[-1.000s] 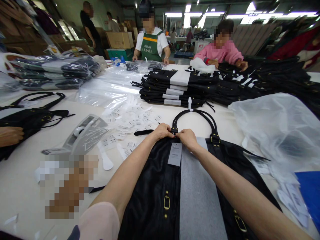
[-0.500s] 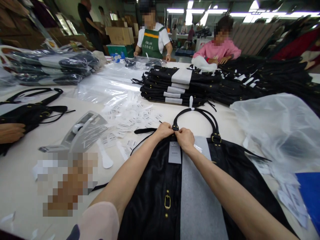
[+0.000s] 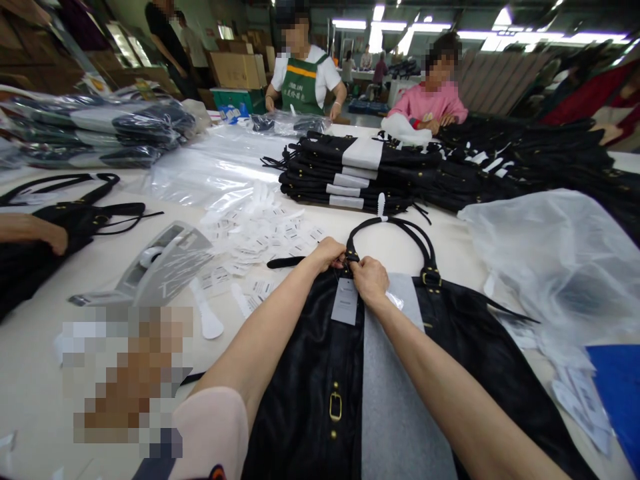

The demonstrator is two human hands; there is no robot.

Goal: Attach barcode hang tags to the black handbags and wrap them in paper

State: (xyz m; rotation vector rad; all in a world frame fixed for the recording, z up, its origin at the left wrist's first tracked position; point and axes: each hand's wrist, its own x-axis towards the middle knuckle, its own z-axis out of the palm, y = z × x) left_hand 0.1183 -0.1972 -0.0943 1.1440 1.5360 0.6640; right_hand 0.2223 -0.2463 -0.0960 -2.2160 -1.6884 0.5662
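Observation:
A black handbag point(image 3: 310, 373) with a grey middle panel lies flat in front of me, its black handles point(image 3: 387, 230) arching away. My left hand point(image 3: 327, 253) and my right hand point(image 3: 369, 279) are both pinched together at the base of the left handle strap, where a grey hang tag point(image 3: 345, 301) dangles onto the bag. Their fingers are closed on the strap's attachment point and the tag's string; the exact grip is hidden.
Loose white tags point(image 3: 260, 237) and a tape dispenser point(image 3: 160, 267) lie to the left. A stack of black bags point(image 3: 350, 177) stands beyond, clear plastic bags point(image 3: 555, 260) on the right. Another person's hand point(image 3: 37, 230) rests on a bag at the far left. Two workers stand across the table.
My hands stayed at the handle base with small finger shifts; the tag tilted slightly. The hand at the far left moved up onto its bag.

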